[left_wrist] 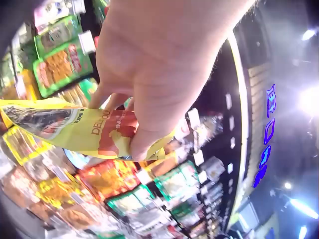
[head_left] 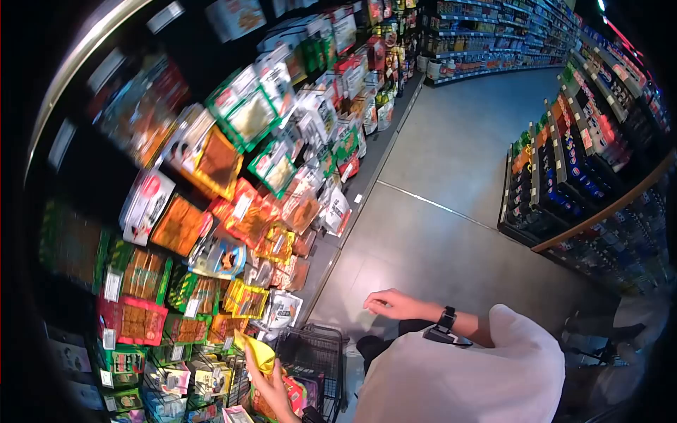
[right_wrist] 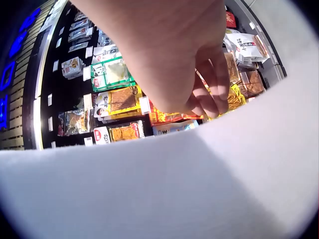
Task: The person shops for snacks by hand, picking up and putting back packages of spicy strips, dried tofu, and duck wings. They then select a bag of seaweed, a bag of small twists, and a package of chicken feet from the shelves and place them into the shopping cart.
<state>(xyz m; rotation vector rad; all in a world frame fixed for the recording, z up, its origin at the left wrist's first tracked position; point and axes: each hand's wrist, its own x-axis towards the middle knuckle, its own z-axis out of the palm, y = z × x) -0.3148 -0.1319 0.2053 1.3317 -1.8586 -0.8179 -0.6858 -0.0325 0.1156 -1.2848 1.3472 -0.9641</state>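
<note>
In the head view the left hand (head_left: 271, 391) grips a yellow packet (head_left: 259, 352) low in front of the shelf, beside a black wire basket (head_left: 310, 345). The left wrist view shows the left hand (left_wrist: 149, 74) pinching the yellow packet (left_wrist: 89, 130) at one end, thumb on its printed face, with fingers partly hidden behind it. The right hand (head_left: 395, 304) hangs over the floor in the head view, fingers loosely bent, holding nothing visible. From the right wrist view, the right hand (right_wrist: 174, 64) shows loosely bent fingers, with shelf packets behind it.
Hanging snack packets (head_left: 247, 211) fill the rack at the left. A grey floor aisle (head_left: 451, 155) runs forward to stocked shelves (head_left: 493, 35). Bottle shelves (head_left: 564, 169) stand at the right. Colourful packs (head_left: 293, 395) lie by the basket, near the left hand.
</note>
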